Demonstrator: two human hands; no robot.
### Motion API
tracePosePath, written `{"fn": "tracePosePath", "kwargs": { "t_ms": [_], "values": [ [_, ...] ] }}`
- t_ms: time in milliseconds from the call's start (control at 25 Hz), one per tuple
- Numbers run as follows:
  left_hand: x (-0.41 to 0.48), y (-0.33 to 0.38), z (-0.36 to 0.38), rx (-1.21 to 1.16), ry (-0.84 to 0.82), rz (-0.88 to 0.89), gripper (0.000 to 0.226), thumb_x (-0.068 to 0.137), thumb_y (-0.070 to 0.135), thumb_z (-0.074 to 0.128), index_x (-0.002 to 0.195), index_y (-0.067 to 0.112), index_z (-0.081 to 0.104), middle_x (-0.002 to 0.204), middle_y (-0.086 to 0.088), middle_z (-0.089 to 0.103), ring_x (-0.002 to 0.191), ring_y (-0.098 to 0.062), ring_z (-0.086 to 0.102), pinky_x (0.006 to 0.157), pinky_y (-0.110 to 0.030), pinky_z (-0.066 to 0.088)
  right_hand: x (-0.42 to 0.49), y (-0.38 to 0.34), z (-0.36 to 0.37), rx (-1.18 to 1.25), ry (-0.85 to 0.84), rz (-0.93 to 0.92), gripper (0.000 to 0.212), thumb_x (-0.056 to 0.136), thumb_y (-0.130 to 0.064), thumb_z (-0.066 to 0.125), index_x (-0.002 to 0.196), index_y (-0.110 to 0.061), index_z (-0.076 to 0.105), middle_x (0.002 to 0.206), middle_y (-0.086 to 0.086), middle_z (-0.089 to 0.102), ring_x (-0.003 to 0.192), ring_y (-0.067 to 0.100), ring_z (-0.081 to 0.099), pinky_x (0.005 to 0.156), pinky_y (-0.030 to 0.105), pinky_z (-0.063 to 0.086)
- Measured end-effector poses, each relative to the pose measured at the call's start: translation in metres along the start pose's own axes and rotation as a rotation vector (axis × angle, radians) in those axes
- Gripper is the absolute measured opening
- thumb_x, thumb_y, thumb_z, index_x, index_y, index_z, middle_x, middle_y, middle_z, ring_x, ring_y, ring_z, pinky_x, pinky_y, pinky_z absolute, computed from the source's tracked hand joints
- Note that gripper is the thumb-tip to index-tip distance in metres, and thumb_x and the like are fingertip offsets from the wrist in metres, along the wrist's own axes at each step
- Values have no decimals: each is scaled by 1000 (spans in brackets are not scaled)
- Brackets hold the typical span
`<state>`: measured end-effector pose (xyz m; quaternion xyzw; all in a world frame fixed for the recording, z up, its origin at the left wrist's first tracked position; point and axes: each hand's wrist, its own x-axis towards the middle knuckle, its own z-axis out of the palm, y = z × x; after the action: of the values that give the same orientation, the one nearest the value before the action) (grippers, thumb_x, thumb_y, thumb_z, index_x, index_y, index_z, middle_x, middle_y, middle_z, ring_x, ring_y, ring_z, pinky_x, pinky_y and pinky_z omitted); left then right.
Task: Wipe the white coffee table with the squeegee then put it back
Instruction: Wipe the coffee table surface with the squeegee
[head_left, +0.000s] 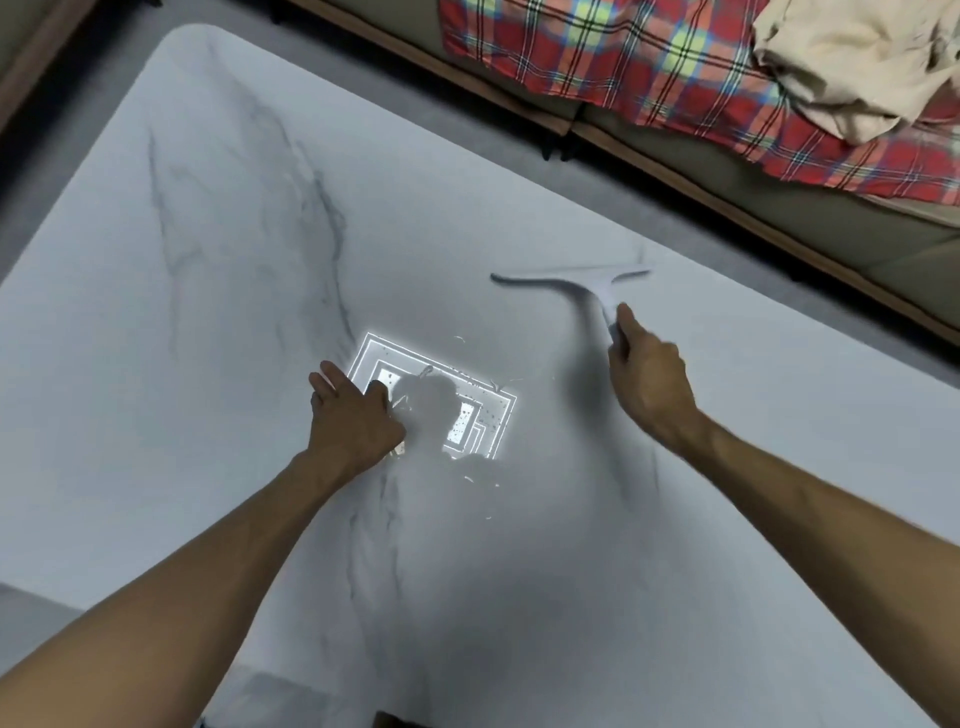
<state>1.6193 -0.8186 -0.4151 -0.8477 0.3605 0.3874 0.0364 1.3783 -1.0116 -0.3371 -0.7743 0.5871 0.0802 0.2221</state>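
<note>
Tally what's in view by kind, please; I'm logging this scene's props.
Hands: 2 (left hand flat on the table, right hand gripping the squeegee)
Squeegee: 1
Table: 1
Plaid blanket: 1
Beige cloth: 1
Total: 6

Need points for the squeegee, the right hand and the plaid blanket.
squeegee (571, 277): head view, on the blade bar, resting on the table.
right hand (647, 382): head view, on the back of the hand, gripping the handle.
plaid blanket (597, 52): head view, on the red checked cloth over the sofa.
</note>
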Motion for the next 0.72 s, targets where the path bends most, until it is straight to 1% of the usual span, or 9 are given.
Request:
{"fn": "tracePosePath", "kwargs": {
  "t_ms": [120, 200, 280, 320, 400, 480, 560, 640, 720],
  "values": [
    [-6, 3, -4, 15, -4, -4, 34, 93, 25, 39, 121, 8, 48, 150, -43, 2, 139, -56, 7, 116, -52, 21, -63, 38, 0, 41, -86, 6, 51, 98, -21, 40, 148, -28, 31, 99, 18, 69, 89, 42, 62, 74, 40, 48],
    [-12, 2, -6, 6, 32, 4, 38, 93, 29, 45, 122, 5, 49, 152, -39, 7, 141, -51, 10, 116, -49, 23, -101, 58, -8, 37, -148, 25, 52, 98, -23, 42, 148, -31, 32, 90, 11, 70, 80, 36, 64, 71, 36, 51],
    [-19, 0, -8, -55, 114, 26, 39, 89, 30, 53, 115, 1, 54, 144, -32, 28, 133, -45, 29, 109, -47, 32, -123, 64, -17, 49, -193, 45, 51, 98, -24, 43, 147, -32, 33, 75, 2, 66, 67, 26, 62, 63, 30, 46],
    [-24, -2, -9, -115, 170, 24, 33, 87, 27, 56, 107, 0, 56, 133, -26, 40, 124, -42, 39, 103, -46, 36, -122, 61, -21, 70, -193, 44, 50, 98, -24, 43, 147, -32, 33, 73, 0, 64, 65, 24, 60, 62, 29, 44],
    [-33, -9, -8, -193, 250, 9, 23, 88, 19, 57, 100, 0, 59, 119, -22, 48, 112, -40, 49, 96, -45, 43, -93, 42, -27, 105, -129, 15, 47, 98, -23, 42, 144, -28, 35, 80, 6, 65, 74, 33, 60, 66, 33, 44],
    [-42, -19, -3, -191, 263, -28, 21, 88, 13, 57, 105, 0, 58, 126, -25, 46, 115, -42, 48, 97, -49, 45, -39, 9, -29, 125, -44, -12, 42, 98, -19, 40, 140, -19, 37, 93, 14, 65, 84, 40, 59, 72, 38, 46],
    [-51, -33, 3, -128, 288, -65, 25, 88, 13, 50, 105, -3, 58, 125, -29, 44, 114, -43, 46, 96, -49, 44, 17, -32, -22, 180, -14, 35, 37, 96, -15, 38, 133, -11, 39, 99, 19, 60, 85, 39, 57, 72, 42, 47],
    [-58, -46, 9, -31, 295, -67, 37, 84, 14, 32, 101, -7, 57, 115, -29, 47, 107, -41, 46, 92, -47, 41, 61, -77, -11, 261, -20, 98, 39, 94, -12, 36, 132, -9, 39, 109, 20, 58, 88, 36, 57, 72, 40, 49],
    [-61, -54, 14, -23, 275, -91, 36, 82, 10, 33, 103, -8, 57, 115, -29, 47, 110, -42, 45, 93, -48, 41, 77, -111, 1, 289, -38, 114, 47, 92, -10, 36, 138, -8, 34, 117, 21, 58, 99, 39, 61, 76, 44, 51]
  ]
}}
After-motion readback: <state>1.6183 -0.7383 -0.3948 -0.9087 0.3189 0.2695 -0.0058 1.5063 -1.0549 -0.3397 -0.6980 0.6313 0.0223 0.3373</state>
